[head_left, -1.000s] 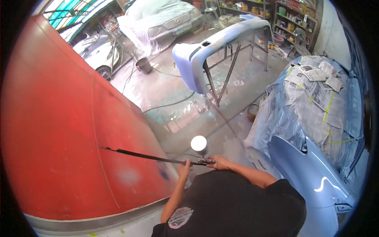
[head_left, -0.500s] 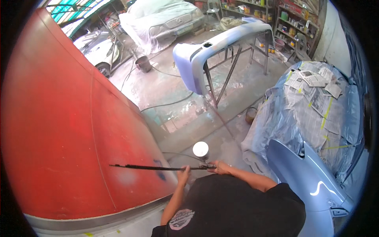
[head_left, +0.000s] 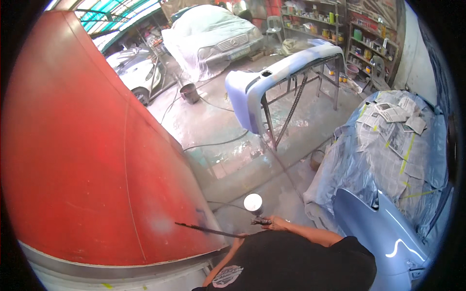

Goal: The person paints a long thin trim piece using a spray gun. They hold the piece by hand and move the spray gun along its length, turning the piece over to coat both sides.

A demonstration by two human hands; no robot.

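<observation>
My right hand (head_left: 275,223) grips a spray gun (head_left: 257,220) with a round white cup (head_left: 253,202) on top, held low in front of my black shirt. My left hand (head_left: 239,237) is closed on the near end of a thin dark rod (head_left: 206,230). The rod reaches left to the lower edge of a large red body panel (head_left: 87,155). A dull greyish patch (head_left: 162,224) shows on the red panel near the rod's tip. The gun's nozzle is hidden from view.
A pale blue bumper (head_left: 272,77) rests on a metal stand. At right is a blue car (head_left: 388,160) masked with newspaper and sheeting. Hoses (head_left: 213,143) cross the wet concrete floor. A bucket (head_left: 189,92), covered cars and shelves stand at the back.
The rod's tip has slid right along the red panel's lower edge. Both hands and the gun's cup now sit lower in the picture.
</observation>
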